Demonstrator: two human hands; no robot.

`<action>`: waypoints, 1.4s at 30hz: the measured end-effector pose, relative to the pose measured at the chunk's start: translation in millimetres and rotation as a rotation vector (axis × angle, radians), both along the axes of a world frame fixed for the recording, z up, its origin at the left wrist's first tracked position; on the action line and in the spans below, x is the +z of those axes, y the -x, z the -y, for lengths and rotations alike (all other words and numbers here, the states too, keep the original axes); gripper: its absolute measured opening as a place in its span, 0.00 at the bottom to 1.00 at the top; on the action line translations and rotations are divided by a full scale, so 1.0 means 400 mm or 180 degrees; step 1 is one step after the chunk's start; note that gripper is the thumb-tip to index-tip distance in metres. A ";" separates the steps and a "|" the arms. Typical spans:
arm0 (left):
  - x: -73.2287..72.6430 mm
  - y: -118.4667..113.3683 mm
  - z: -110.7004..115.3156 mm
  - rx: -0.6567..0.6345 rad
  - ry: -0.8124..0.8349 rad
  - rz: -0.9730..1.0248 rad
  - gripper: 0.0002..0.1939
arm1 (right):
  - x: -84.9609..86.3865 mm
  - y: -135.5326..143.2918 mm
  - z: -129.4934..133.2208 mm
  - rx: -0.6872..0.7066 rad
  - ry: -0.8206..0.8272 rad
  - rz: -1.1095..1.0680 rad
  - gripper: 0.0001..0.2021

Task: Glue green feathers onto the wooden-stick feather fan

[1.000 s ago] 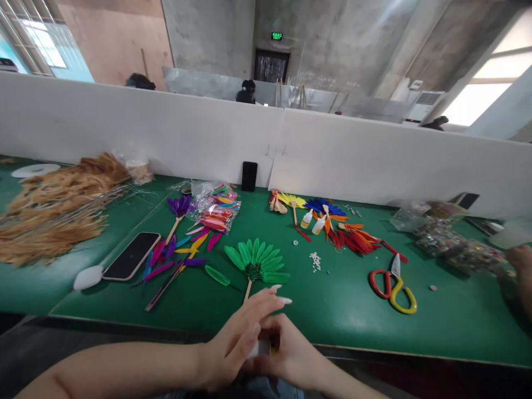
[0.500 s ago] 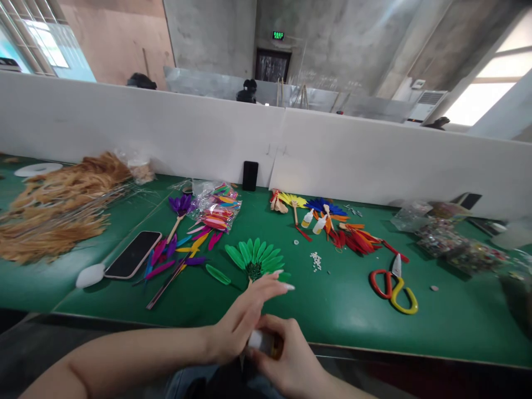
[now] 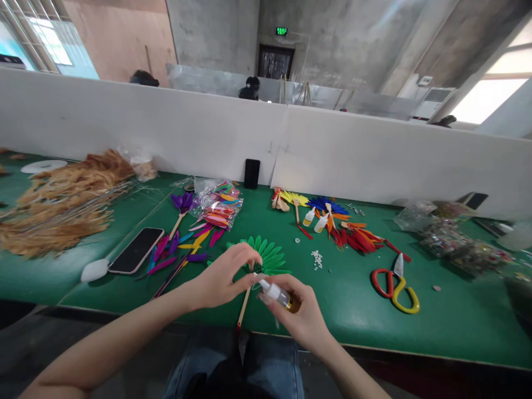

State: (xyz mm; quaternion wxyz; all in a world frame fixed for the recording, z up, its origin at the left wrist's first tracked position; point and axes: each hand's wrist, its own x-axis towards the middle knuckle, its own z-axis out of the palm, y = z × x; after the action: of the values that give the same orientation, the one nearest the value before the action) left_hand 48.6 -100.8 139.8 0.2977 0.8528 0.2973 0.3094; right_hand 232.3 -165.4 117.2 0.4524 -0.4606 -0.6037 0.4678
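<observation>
My right hand (image 3: 305, 313) is closed round a small bottle (image 3: 277, 295) with a white top and amber contents, its narrow tip pointing up and left. At that tip, my left hand (image 3: 230, 272) has its thumb and curled fingers drawn together; whatever sits between them is too small to make out. Beneath both hands lies a fan of green feathers (image 3: 272, 256) on a thin wooden stick (image 3: 244, 308), partly covered by the left hand.
Loose colored feathers (image 3: 162, 265), a phone (image 3: 136, 250) and a purple feather fan (image 3: 183, 203) lie left. White beads (image 3: 317, 259), two small bottles (image 3: 315, 220), red feathers (image 3: 361, 239) and scissors (image 3: 394, 285) lie right. A white partition (image 3: 353, 149) borders the back.
Both hands have moved up from the table's front edge toward the green feathers. The left fingers, stretched out before, are now curled at the bottle's tip. The bottle now points up-left.
</observation>
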 end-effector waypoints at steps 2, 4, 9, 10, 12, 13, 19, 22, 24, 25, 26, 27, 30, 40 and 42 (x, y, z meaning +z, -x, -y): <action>0.020 0.013 0.004 -0.0323 -0.0639 -0.0723 0.11 | 0.006 -0.005 -0.002 0.0029 -0.0006 0.0052 0.12; 0.033 0.016 0.006 -0.0505 -0.1002 -0.1121 0.13 | 0.012 -0.008 -0.001 0.0082 -0.0009 0.0140 0.12; 0.036 0.007 0.006 -0.0840 -0.0591 -0.1084 0.15 | 0.021 -0.022 0.011 0.0319 -0.0302 0.0624 0.15; 0.034 0.005 0.007 -0.0839 -0.0226 -0.1001 0.16 | 0.021 -0.026 0.015 0.0321 -0.0487 0.0847 0.15; 0.029 0.000 0.011 -0.0800 0.0619 -0.0833 0.17 | 0.020 -0.033 0.021 0.0309 -0.1024 0.1422 0.13; 0.027 -0.002 0.014 -0.0795 0.1039 -0.0743 0.17 | 0.020 -0.035 0.023 0.0323 -0.1311 0.1729 0.12; 0.025 -0.013 0.042 -0.0738 0.1624 -0.0621 0.18 | 0.054 -0.038 0.038 0.0566 -0.1147 0.1889 0.16; 0.034 -0.011 0.062 -0.0629 0.0782 -0.0798 0.18 | 0.070 -0.041 0.038 0.0591 0.0103 0.0639 0.18; 0.042 -0.009 0.075 -0.0798 -0.0019 -0.0865 0.17 | 0.070 -0.044 0.029 0.0978 0.0938 -0.0246 0.22; 0.045 -0.008 0.081 -0.0959 -0.0472 -0.0885 0.16 | 0.067 -0.044 0.022 0.1197 0.1280 -0.0577 0.24; 0.047 -0.007 0.087 -0.1128 -0.0915 -0.0882 0.15 | 0.063 -0.043 0.015 0.1325 0.1500 -0.0818 0.25; 0.049 -0.005 0.092 -0.1271 -0.1291 -0.0871 0.15 | 0.060 -0.040 0.008 0.1330 0.1570 -0.0978 0.25; 0.050 0.000 0.097 -0.1056 -0.1613 -0.0821 0.14 | 0.060 -0.022 -0.005 0.0752 0.1166 -0.1221 0.19; 0.035 0.008 0.040 0.0613 0.1451 0.0018 0.18 | 0.009 -0.019 0.012 -0.0343 -0.1051 0.0693 0.24; 0.049 0.011 0.038 0.0509 0.1109 -0.0084 0.18 | 0.001 -0.015 0.017 -0.0365 -0.1130 0.1022 0.26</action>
State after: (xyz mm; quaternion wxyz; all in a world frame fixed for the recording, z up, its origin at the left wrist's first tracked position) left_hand 44.2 -115.8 159.3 0.4114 0.7660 0.4171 0.2646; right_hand 238.3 -172.3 117.5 0.4503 -0.4758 -0.7134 0.2487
